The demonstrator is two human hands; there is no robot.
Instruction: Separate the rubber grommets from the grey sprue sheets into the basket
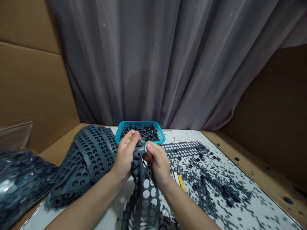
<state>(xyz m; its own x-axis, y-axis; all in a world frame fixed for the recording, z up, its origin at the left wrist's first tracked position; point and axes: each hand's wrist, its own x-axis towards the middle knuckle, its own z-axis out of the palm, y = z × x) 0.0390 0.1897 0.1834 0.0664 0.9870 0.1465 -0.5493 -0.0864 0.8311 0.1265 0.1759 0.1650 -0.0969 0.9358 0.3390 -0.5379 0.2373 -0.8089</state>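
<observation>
Dim overall; glare on clear bag (21, 182); right-hand panel (271, 95) deeply shadowed.

White tabletop (174, 136), blue basket (163, 137), dark dimpled sheeting (93, 156), scattered black bits (226, 191), yellow strip (182, 183)

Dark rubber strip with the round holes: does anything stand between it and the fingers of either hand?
Nothing visible does: the left hand and right hand both pinch the upper end of the strip directly. The blue basket sits beyond them, not in between.

The basket (162, 137) stands behind the strip (142, 179), sheets (96, 153) and then a bag (24, 183) lying left, scattered bits (226, 191) right.
</observation>
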